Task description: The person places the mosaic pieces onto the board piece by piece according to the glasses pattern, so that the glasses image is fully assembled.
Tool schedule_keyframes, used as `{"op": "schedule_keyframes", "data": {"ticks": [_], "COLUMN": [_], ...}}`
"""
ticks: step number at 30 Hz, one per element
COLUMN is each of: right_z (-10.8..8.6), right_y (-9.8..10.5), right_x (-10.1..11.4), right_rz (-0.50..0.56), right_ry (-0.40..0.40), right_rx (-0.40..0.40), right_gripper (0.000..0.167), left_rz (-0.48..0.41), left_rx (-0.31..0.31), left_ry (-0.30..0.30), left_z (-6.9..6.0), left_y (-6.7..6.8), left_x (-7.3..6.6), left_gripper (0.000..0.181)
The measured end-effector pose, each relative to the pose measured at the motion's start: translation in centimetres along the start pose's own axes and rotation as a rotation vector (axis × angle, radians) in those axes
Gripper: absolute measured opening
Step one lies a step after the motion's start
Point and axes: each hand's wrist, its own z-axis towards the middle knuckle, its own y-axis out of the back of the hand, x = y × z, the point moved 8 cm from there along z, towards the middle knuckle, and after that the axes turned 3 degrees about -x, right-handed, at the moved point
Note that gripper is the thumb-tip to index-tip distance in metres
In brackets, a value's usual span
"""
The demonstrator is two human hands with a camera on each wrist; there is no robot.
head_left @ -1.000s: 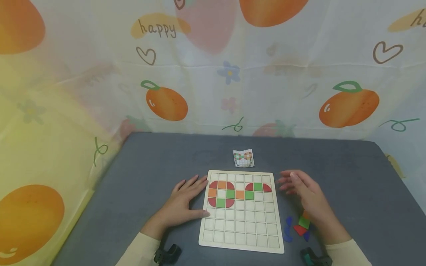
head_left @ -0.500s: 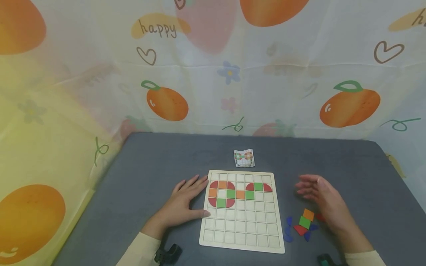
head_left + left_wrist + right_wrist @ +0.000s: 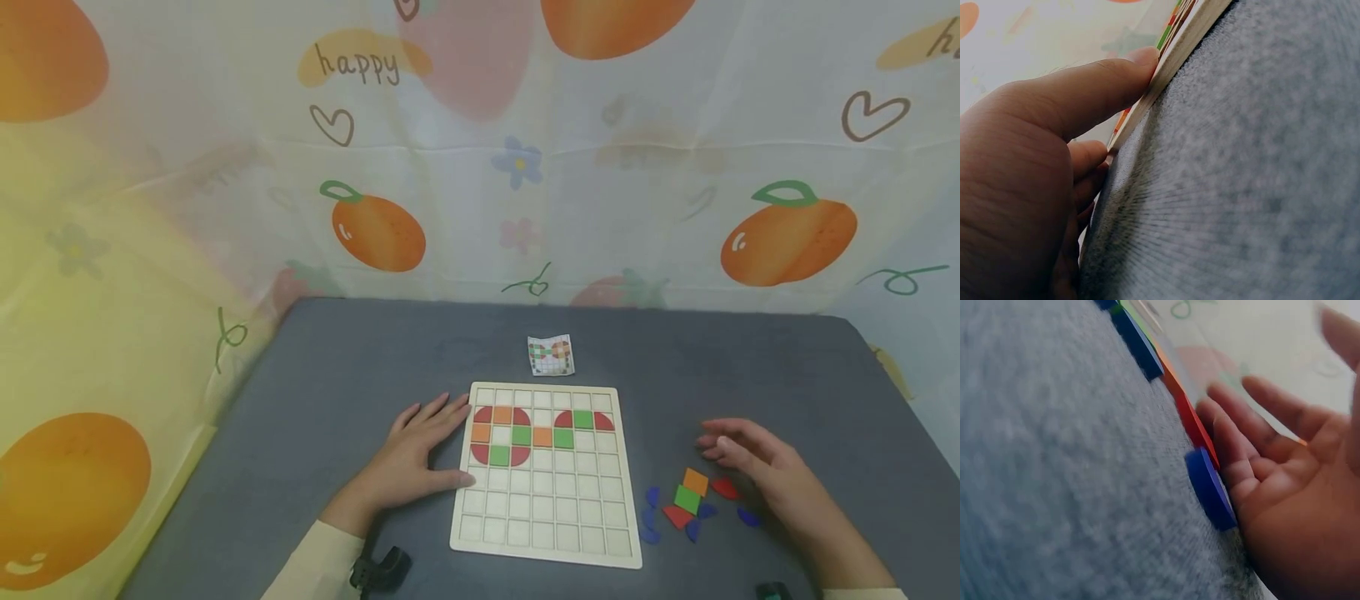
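On grey tabletop (image 3: 375, 358), touches board (image 3: 555, 510) with outstretched left hand (image 3: 412, 462) and draws empty, loosely bent right hand (image 3: 776, 473) outward, uncovering reachable blue piece (image 3: 748, 517).

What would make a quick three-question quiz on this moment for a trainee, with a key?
1. Which hand touches the board?
2. True or false: the right hand holds no piece.
3. Where does the printed card lie? a) on the board b) beyond the board's far edge c) among the loose pieces

Key:
1. The left hand, with its thumb at the board's edge.
2. True.
3. b
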Motion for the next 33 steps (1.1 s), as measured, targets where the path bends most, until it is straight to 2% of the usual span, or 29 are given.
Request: {"op": "schedule_keyframes", "data": {"ticks": [4, 6, 10, 12, 16, 22, 30, 33], "right_z": [-0.4, -0.3, -0.1, -0.1, -0.2, -0.2, -0.1, -0.1], "right_y": [-0.3, -0.6, -0.8, -1.0, -1.2, -1.4, -1.4, -1.3], "right_x": [-0.6, -0.6, -0.4, -0.1, 0.1, 0.2, -0.3, -0.3], "right_rz": [-0.092, -0.168, -0.344, -0.393, -0.425, -0.475, -0.414, -0.412], "right_ry": [-0.051, -0.048, 0.009, 0.052, 0.102, 0.113, -0.042, -0.055], "right_rx": [0.067, 0.096, 0.133, 0.146, 0.155, 0.110, 0.051, 0.005], "right_gripper": [0.038, 0.040, 0.041, 0.040, 0.037, 0.024, 0.019, 0.015], "left_rz": [-0.004, -0.002, 0.002, 0.002, 0.005, -0.005, -0.010, -0.005], "left_rx": [-0.005, -0.004, -0.006, -0.009, -0.013, -0.014, -0.029, -0.031], "left_ry": [-0.006, -0.007, -0.009, -0.011, -0.014, -0.009, -0.023, -0.027], "left_z": [0.0, 0.0, 0.0, 0.1, 0.1, 0.0, 0.0, 0.0], "left_y": [0.0, 0.1, 0.1, 0.1, 0.1, 0.1, 0.3, 0.2], "left_x": [-0.2, -0.2, -0.1, -0.1, -0.1, -0.2, -0.3, -0.3], "left_gripper": [0.101, 0.101, 0.101, 0.101, 0.101, 0.100, 0.100, 0.100]}}
